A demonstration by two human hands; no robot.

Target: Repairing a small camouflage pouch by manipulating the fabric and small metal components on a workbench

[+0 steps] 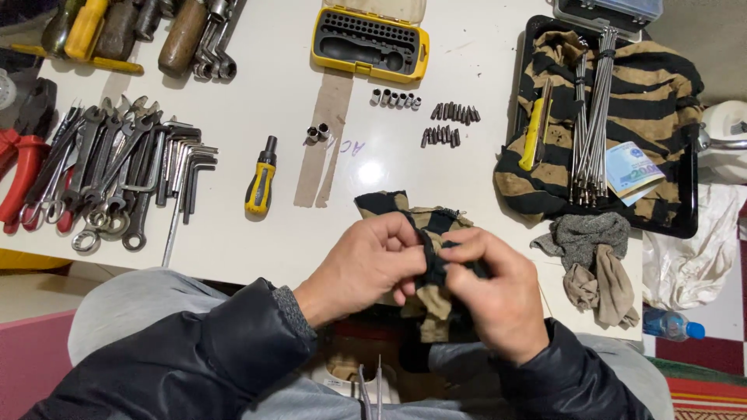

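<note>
Pinching a black-and-tan striped cloth rag [424, 233] between them, left hand [366, 264] and right hand [494, 292] each keep a clenched grip, holding it at the white table [257, 140] near edge, clear of the small dark screwdriver bits [447, 124].

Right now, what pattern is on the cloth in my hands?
Tan and black stripes on the cloth, gripped by the left hand and right hand; the head view shows it.

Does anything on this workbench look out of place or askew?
Mostly tidy: bits and sockets lie in rows. Odd one out: a banknote lying on the striped cloth in the black tray, beside a bundle of metal rods. Both hands grip a striped rag.
</note>
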